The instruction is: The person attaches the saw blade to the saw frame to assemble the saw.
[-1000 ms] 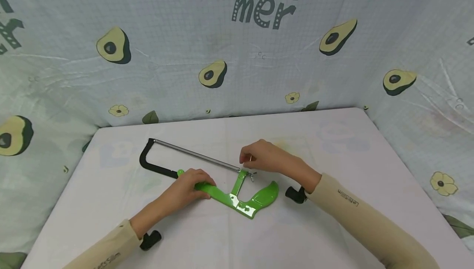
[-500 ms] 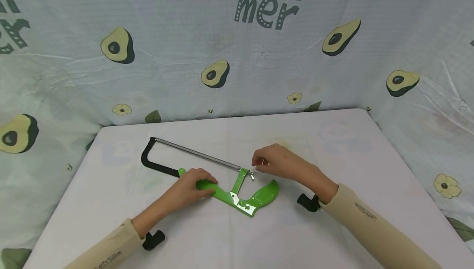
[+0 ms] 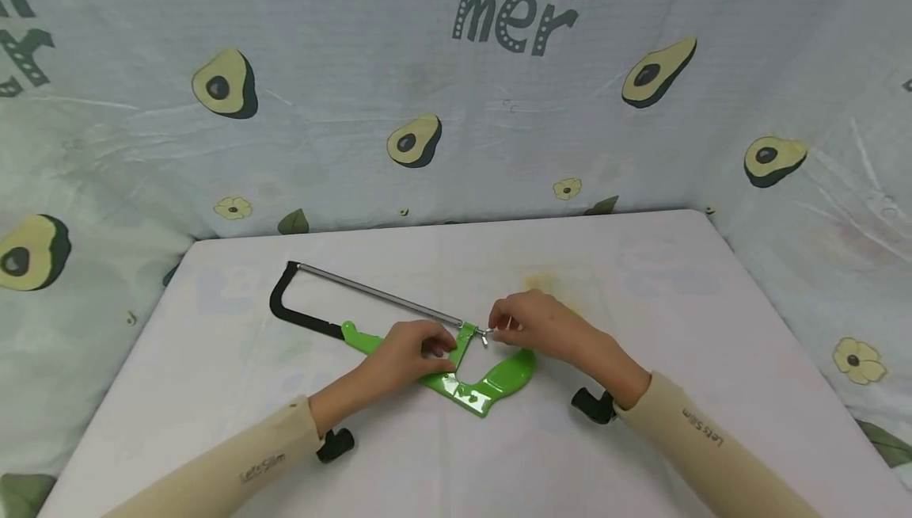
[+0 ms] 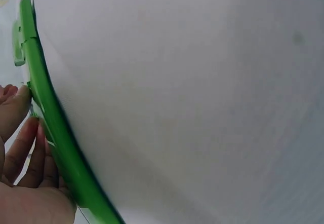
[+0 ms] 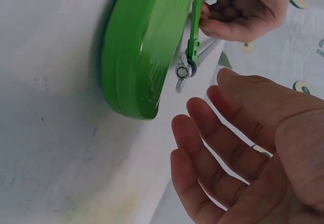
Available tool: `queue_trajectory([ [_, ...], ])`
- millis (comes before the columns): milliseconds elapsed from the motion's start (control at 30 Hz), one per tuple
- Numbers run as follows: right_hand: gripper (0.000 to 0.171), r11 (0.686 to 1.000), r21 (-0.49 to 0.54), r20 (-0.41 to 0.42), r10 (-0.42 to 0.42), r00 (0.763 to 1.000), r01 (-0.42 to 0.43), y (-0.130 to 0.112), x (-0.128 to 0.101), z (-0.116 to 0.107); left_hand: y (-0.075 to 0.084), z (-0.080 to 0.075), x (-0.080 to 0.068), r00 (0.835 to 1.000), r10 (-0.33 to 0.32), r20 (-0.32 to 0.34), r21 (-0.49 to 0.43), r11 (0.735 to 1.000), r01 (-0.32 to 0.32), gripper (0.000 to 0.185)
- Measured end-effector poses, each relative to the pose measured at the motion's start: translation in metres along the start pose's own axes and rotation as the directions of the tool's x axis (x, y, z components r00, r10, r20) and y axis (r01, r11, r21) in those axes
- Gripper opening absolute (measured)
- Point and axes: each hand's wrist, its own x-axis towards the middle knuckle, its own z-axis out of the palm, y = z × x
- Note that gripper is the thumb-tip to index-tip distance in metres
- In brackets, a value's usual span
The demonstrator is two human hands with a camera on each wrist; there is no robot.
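L hand (image 3: 416, 352) has slid along the saw (image 3: 399, 336) since a sec ago: then it lay on the green bar nearer the black front end, now it's up by the green upright, fingers (image 5: 238, 11) curled round that upright, gripping it. R hand (image 3: 534, 328) has dropped back in toward the wing nut (image 5: 181, 74); half a sec ago it hovered a bit above and right of it. In the R wrist view its fingers are loosely spread, palm open, holding nothing, fingertips just beside the nut, not plainly touching. My read: L now braces the frame right at the nut so R can work it.

Saw lies flat on the table (image 3: 641, 423), about mid-table: bright green handle (image 3: 502, 379) toward the R hand, thin steel rod (image 3: 378, 296) running from the nut away to the black curved end (image 3: 285, 304). Behind the saw hangs the avocado-print cloth (image 3: 427, 106).
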Motion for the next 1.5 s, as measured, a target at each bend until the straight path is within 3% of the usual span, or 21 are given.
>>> queue_trajectory([
  [233,0.011,0.999,-0.024,-0.003,0.043,0.999,-0.043,-0.002,0.004,0.005,-0.004,-0.002,0.002,1.0,-0.002,0.004,-0.052,0.999,0.002,0.023],
  [633,0.013,0.985,-0.067,0.044,0.161,0.986,-0.158,-0.004,0.017,0.014,-0.01,0.006,0.0,0.998,0.031,-0.047,-0.045,0.998,-0.034,0.019],
  [933,0.009,0.993,-0.018,0.076,0.121,0.99,-0.12,0.002,0.023,0.014,-0.011,0.005,-0.001,0.999,0.031,-0.036,-0.051,0.998,-0.032,0.019],
  [1167,0.007,0.998,-0.035,0.042,0.055,0.998,-0.053,0.004,0.028,0.011,-0.012,0.004,-0.002,0.999,0.012,-0.038,-0.079,0.997,-0.015,0.018],
  [1500,0.008,0.998,-0.035,0.011,0.047,0.999,-0.047,0.006,0.027,0.009,-0.016,0.002,-0.001,1.0,0.024,-0.007,-0.039,0.999,-0.024,0.012],
])
